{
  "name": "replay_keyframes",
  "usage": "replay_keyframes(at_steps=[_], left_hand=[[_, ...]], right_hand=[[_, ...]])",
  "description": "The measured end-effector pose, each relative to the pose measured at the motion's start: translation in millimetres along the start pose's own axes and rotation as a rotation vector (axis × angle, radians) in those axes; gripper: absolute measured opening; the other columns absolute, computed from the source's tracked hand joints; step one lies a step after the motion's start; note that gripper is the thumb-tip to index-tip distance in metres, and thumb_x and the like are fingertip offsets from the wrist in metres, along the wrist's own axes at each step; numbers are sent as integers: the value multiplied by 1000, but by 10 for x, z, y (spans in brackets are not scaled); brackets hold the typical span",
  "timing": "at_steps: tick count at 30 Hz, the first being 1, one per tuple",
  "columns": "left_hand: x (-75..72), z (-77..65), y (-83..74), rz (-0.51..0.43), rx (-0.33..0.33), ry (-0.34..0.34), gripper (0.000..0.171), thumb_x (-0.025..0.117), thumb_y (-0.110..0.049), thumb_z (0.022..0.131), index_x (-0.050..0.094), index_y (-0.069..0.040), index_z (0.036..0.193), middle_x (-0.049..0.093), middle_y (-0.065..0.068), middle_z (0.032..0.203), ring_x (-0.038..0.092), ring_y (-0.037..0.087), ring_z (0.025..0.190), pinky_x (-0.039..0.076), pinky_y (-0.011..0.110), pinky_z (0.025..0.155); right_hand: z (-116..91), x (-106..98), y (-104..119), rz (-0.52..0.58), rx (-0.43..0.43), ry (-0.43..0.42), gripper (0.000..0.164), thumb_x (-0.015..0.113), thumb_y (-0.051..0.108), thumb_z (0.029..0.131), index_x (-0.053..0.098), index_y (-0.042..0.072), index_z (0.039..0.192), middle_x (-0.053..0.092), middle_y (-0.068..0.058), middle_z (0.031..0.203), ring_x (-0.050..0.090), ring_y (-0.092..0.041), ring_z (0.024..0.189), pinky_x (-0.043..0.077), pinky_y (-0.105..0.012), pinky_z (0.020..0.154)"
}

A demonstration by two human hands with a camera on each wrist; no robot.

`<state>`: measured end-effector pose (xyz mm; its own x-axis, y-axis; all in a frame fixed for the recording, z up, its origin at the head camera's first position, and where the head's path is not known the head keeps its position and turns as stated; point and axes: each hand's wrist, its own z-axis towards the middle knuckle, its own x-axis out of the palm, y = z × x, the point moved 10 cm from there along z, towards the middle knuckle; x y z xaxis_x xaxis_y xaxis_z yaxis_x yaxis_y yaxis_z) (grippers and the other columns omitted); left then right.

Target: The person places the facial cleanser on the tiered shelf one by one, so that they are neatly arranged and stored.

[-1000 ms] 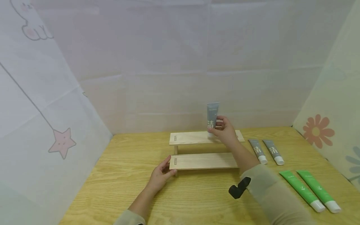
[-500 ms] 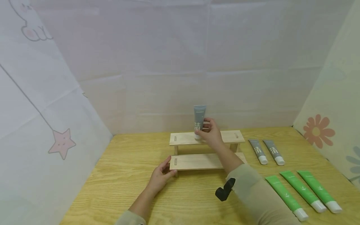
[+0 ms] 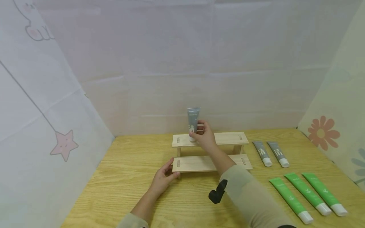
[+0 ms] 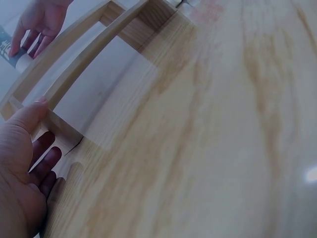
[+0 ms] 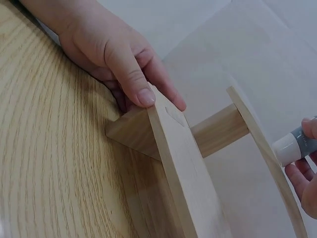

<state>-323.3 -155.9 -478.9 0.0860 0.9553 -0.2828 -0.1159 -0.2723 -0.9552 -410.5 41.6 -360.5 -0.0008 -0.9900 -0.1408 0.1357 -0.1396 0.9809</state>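
My right hand [image 3: 206, 136] pinches a grey squeeze tube [image 3: 193, 117] with a white cap. The tube is upright, cap down, at the left part of the upper board of a two-step wooden rack [image 3: 225, 138]. In the right wrist view, the tube's white cap [image 5: 286, 149] meets or nearly meets that board. My left hand [image 3: 163, 180] grips the left end of the lower board [image 3: 196, 164]. The left wrist view shows its thumb [image 4: 33, 113] against the board and the other fingers curled below.
To the right of the rack, two grey tubes [image 3: 262, 153] lie flat on the wood-grain table [image 3: 122, 186]. Nearer the front right lie three green tubes [image 3: 287, 196] with white caps. Printed cloth [image 3: 159, 79] walls the back and sides.
The right hand has moved left along the upper board with the upright grey tube. More of both boards' right ends now shows. The left hand has stayed at the lower board's end.
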Motion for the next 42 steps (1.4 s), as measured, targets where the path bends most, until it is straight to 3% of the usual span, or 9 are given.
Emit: replay_keyframes(at_steps=[28,34,42], left_hand=[[43,15,-25,6,7,-2,70,73,-17,89,40,-8,149,66,15,123,58,21,108,46,24,86],[50,20,-39,-3,29,-8,69,73,-12,87,41,-4,148,66,16,120,60,21,104,48,23,81],[60,15,-25,1,18,8,71,74,-17,88,40,-6,149,65,15,122,58,21,107,46,23,85]], right_hand=[[-10,102,7,-35,-1,-3,59,74,12,87,43,16,137,58,-13,130,59,-31,119,49,-46,98],[-29,75,-1,-59,11,-6,63,75,15,87,43,17,140,58,-13,133,56,-31,123,47,-46,102],[-63,-36,-14,-44,21,11,68,78,21,85,44,18,143,52,-12,143,49,-31,131,44,-47,106]])
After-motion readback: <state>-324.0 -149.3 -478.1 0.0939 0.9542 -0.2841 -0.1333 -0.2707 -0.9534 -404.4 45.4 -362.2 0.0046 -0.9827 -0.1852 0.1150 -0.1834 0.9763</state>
